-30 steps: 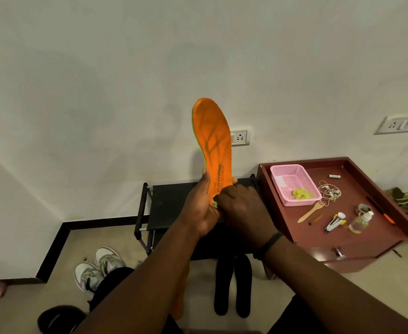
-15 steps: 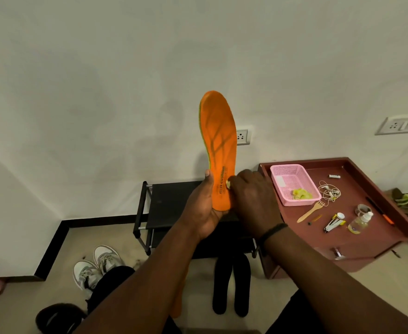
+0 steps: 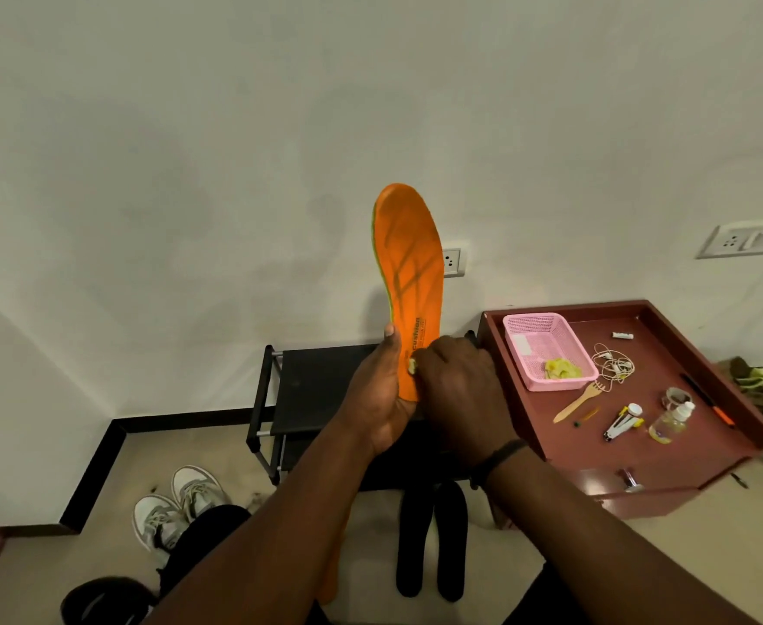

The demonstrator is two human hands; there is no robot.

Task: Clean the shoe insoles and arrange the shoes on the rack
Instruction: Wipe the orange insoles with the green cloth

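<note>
My left hand (image 3: 381, 399) grips the heel end of the orange foam insole with dark line pattern (image 3: 411, 286), thumb up its left edge, holding it upright in front of the white wall. My right hand (image 3: 456, 390) has its fingers curled on a small pale wad of wipe (image 3: 413, 365), pressed against the insole near the printed logo.

Risks as I judge them:
- Insole is held only at the heel, so the long free toe end may flex away under wiping pressure, giving poor contact or letting it slip from the grip.
- The wad is tiny and mostly hidden; it could drop unnoticed.
- Two black insoles (image 3: 431, 543) and a second orange insole (image 3: 332, 575) lie on the floor by my legs, easy to step on.
- White sneakers (image 3: 176, 507) are still on the floor beside the black metal shoe rack (image 3: 312, 385); shelving is not yet done.
</note>
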